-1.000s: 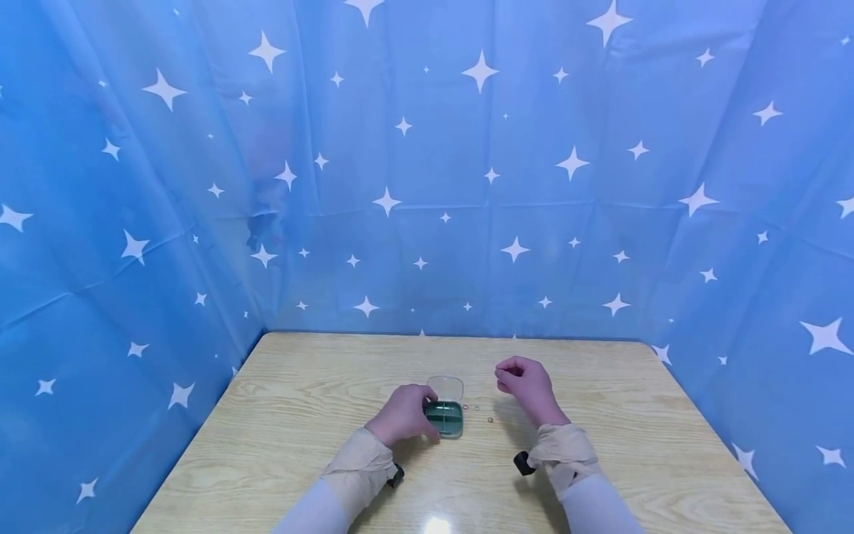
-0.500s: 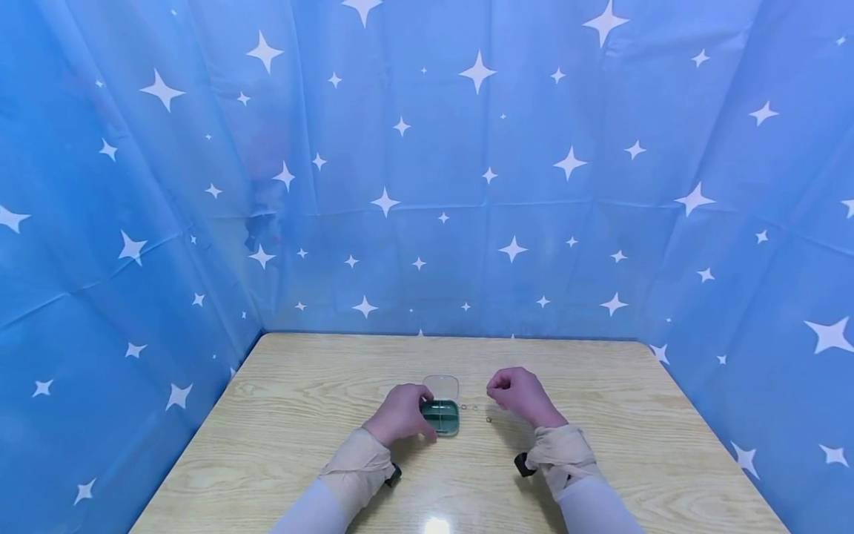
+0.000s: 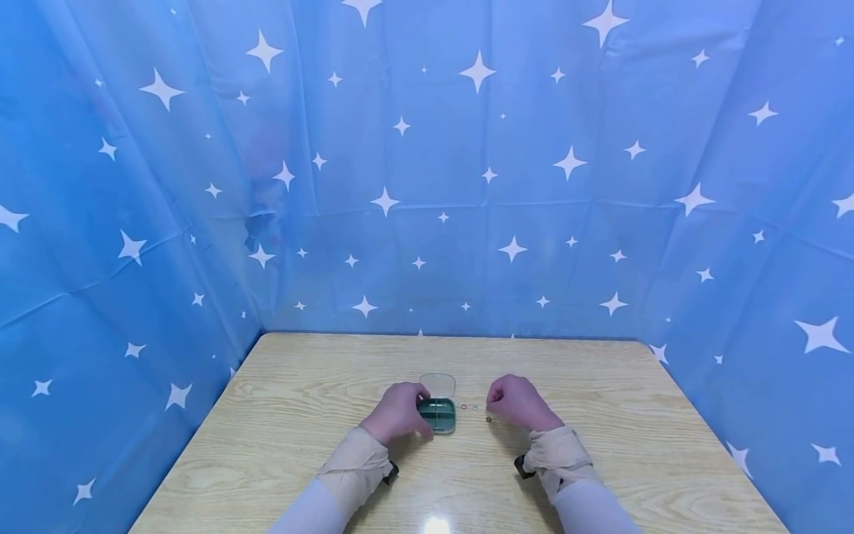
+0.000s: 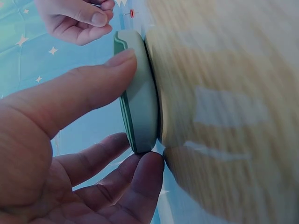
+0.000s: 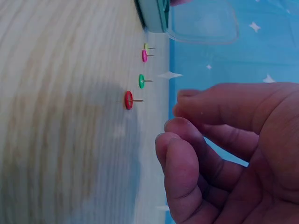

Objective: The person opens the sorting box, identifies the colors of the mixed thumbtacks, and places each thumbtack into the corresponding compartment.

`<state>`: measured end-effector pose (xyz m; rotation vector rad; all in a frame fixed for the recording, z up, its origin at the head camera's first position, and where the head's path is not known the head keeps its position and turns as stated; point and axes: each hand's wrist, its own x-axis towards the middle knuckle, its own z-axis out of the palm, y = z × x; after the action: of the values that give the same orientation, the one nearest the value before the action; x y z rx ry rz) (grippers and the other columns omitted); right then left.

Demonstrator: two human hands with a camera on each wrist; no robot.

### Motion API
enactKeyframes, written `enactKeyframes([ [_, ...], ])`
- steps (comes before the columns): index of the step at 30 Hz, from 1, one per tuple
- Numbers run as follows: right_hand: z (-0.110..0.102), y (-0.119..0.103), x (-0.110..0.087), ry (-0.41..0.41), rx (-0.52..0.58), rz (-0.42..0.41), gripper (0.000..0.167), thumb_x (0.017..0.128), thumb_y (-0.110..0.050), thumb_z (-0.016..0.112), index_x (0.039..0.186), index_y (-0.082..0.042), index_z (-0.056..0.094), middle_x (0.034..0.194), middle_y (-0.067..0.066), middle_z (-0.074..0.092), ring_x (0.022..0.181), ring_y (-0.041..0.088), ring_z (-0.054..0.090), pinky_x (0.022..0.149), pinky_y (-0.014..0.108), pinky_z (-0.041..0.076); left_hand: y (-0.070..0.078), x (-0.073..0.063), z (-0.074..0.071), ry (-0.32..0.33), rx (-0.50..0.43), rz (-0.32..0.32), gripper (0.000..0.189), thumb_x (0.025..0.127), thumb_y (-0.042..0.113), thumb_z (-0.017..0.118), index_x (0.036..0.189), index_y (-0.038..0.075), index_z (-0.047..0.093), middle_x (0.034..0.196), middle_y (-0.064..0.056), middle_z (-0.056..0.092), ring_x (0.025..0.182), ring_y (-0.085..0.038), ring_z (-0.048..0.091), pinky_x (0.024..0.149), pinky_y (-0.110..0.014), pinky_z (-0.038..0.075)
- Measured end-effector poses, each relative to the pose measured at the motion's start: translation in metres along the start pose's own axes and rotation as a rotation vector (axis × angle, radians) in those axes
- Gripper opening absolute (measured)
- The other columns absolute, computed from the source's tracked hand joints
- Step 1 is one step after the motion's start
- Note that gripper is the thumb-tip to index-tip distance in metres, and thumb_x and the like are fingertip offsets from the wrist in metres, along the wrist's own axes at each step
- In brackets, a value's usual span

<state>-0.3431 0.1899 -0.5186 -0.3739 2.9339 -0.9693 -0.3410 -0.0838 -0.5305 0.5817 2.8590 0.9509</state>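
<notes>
My left hand [image 3: 395, 411] grips a small green pill box [image 4: 140, 88] by its left side, thumb on the near wall and fingers at the far one. Thin dividers split the box inside, and its clear lid [image 3: 437, 385] is swung back. My right hand [image 3: 517, 400] hovers just right of the box with fingers curled, and nothing shows between thumb and fingertips in the right wrist view. Close by its fingertips, a red thumbtack [image 5: 128, 100] lies pin up on the table. Beyond it are a green thumbtack [image 5: 141, 81], a pink thumbtack [image 5: 144, 56] and a yellow thumbtack [image 5: 146, 48].
The wood-grain table [image 3: 320, 371] carries the box and tacks near its middle. A blue curtain with white stars [image 3: 427, 185] hangs behind it and along both sides. Black wrist cameras are strapped over both sleeves.
My right hand has come down and slightly left toward the thumbtacks, its fingers drawing further in. The pill box has slid a little left with my left hand still gripping it.
</notes>
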Motion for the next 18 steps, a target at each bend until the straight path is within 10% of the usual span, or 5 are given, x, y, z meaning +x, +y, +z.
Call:
enactKeyframes([
  [18,0.019,-0.01,-0.005,0.03,-0.159,-0.082,0.032,0.078,0.009,0.064,0.058,-0.015,0.061,0.057,-0.008,0.051,0.057,0.012,0.043,0.061,0.029,0.041,-0.003,0.002,0.002,0.004,-0.017,-0.012,0.066,0.057,0.016,0.102,0.116,0.002,0.073,0.101,-0.008,0.075,0.087,-0.017,0.064,0.084,-0.037,0.057],
])
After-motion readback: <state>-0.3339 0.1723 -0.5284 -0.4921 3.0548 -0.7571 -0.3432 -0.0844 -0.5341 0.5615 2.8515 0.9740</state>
